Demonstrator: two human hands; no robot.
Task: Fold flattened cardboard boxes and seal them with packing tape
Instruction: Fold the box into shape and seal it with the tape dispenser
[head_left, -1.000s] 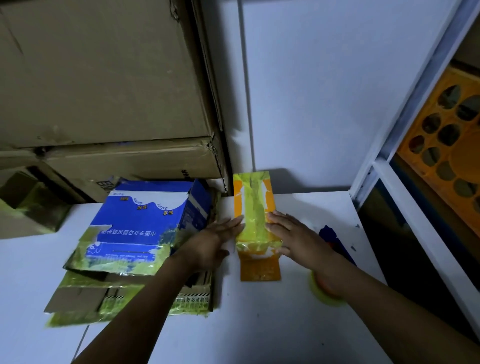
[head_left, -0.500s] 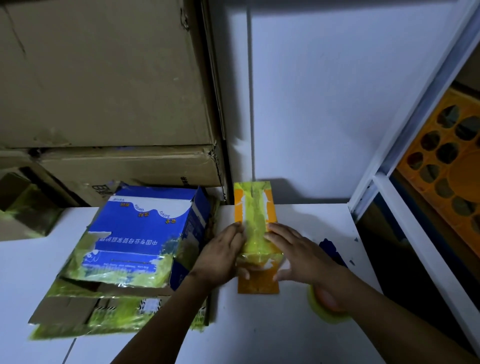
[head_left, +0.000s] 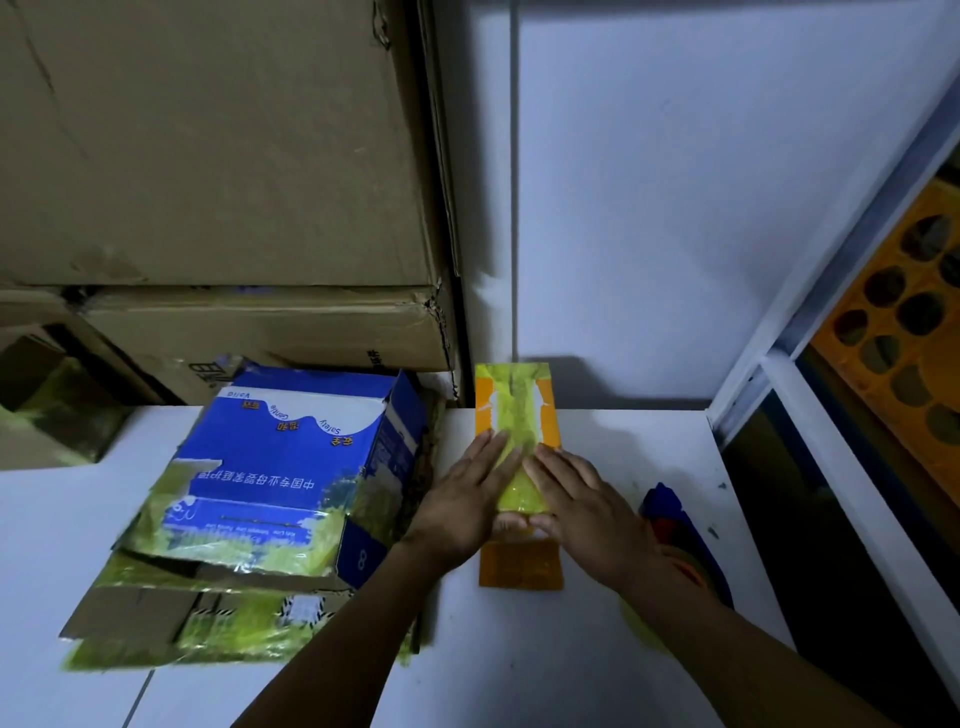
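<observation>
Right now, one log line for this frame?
step: pressing tape | left hand: flat on tape | right hand: flat on tape | orange box: lying on table

White table (head_left: 519, 654): orange box (head_left: 519, 569), cardboard stack (head_left: 150, 618)

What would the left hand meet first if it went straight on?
The left hand points along the yellow-green tape on the narrow orange cardboard box; beyond it, probably the white wall.
</observation>
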